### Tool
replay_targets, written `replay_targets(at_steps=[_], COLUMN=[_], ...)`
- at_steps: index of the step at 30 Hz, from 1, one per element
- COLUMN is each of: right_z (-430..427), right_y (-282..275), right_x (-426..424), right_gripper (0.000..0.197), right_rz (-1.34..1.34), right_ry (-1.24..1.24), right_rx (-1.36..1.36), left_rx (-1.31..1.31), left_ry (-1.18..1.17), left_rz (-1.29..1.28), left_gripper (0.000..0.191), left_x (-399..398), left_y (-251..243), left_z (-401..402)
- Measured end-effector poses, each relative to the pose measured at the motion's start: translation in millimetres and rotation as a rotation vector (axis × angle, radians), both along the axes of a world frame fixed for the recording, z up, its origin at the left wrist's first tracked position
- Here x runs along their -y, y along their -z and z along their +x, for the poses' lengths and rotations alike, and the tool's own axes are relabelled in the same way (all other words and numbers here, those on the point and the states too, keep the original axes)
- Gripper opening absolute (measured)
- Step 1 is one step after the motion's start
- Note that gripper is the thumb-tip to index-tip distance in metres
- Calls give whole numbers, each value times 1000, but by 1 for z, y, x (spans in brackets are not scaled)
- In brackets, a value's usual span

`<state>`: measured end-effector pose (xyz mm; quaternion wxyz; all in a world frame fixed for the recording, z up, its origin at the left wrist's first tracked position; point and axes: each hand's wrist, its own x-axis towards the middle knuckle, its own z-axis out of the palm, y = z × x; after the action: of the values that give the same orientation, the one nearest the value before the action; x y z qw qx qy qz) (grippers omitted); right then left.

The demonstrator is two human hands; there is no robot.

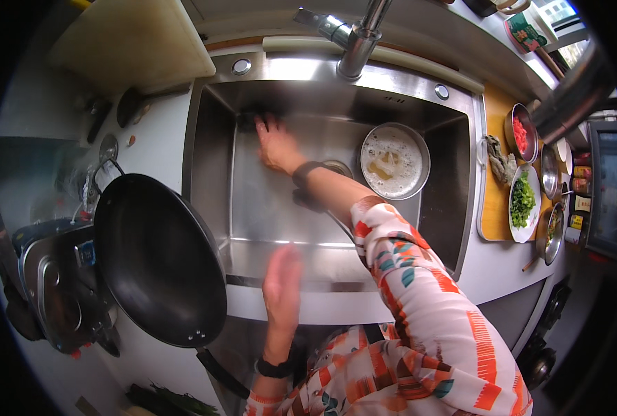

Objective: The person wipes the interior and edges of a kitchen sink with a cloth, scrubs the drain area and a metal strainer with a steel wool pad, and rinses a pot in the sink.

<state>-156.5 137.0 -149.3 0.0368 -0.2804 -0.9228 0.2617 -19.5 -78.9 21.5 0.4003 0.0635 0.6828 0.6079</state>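
Note:
My right hand [277,146] reaches into the far left part of a stainless steel sink [272,218], fingers spread. Its fingertips are beside a dark patch in the corner, too blurred to identify. Motion blurs my left hand [282,286], which is over the sink's front edge, fingers extended, with nothing visible in it. A round metal bowl [395,161] of foamy, cloudy liquid stands on the right of the basin. Next to it the drain [338,167] is partly covered by my right forearm. A dark object [308,200] with a thin handle lies partly hidden under that forearm.
A black wok [160,260] sits on the left counter, its handle towards me. Above the far rim rises a faucet [359,49]. A cutting board [131,41] stands back left. On the right, a wooden board [490,208] carries a plate of chopped greens [522,200] and bowls.

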Motion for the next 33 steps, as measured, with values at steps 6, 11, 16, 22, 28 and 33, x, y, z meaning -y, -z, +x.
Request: replay_targets(at_steps=[6, 11, 16, 22, 28, 33], right_z=[-13, 46, 154, 270, 262, 245], right_y=[2, -15, -153, -125, -82, -62], right_x=[-3, 6, -17, -88, -113, -131], right_gripper=[42, 36, 37, 48, 41, 54], right_rz=[-136, -479, -832, -508, -301, -515], right_ry=[-178, 12, 305, 444, 383, 469], right_rx=[191, -44, 11, 152, 168, 367], left_rx=[87, 5, -48, -15, -24, -40], left_ry=[-23, -28, 7, 104, 164, 149], left_rz=[-14, 30, 60, 107, 77, 54], left_gripper=[39, 38, 37, 39, 40, 41], left_x=[-4, -10, -21, -47, -50, -42], left_y=[-7, -7, -10, -5, -8, -8], left_z=[-10, -15, -21, -4, 15, 17])
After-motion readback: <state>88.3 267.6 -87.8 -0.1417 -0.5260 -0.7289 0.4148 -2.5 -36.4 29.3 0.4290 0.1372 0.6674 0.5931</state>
